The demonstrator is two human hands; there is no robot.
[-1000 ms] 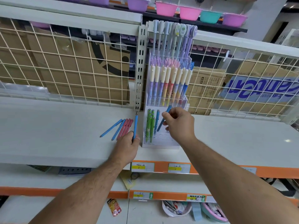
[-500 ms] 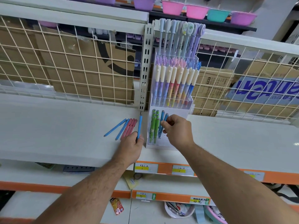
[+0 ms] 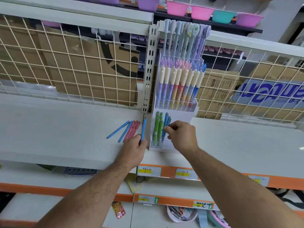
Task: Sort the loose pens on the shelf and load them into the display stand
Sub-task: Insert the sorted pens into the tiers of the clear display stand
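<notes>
Here, the loading step is in hand. The right hand (image 3: 182, 135) reaches the low front tier of the display stand (image 3: 164, 148), its curled forefinger and thumb pinching the slotted blue pen (image 3: 165, 124), which stands just right of the green pens (image 3: 157, 129). The left hand (image 3: 134, 148), just left of the stand, grips a second blue pen (image 3: 143, 129) by its near end between thumb and curled fingers, the barrel pointing toward the far wire back. Further left, the loose pens (image 3: 131, 131) lie side by side on the shelf (image 3: 57, 132): two blue, then several pink, close together. Judged from this layout, the blues are going in beside the greens. The next move calls for the right hand to let go, take the second blue pen and set it upright in a free slot beside its match.
</notes>
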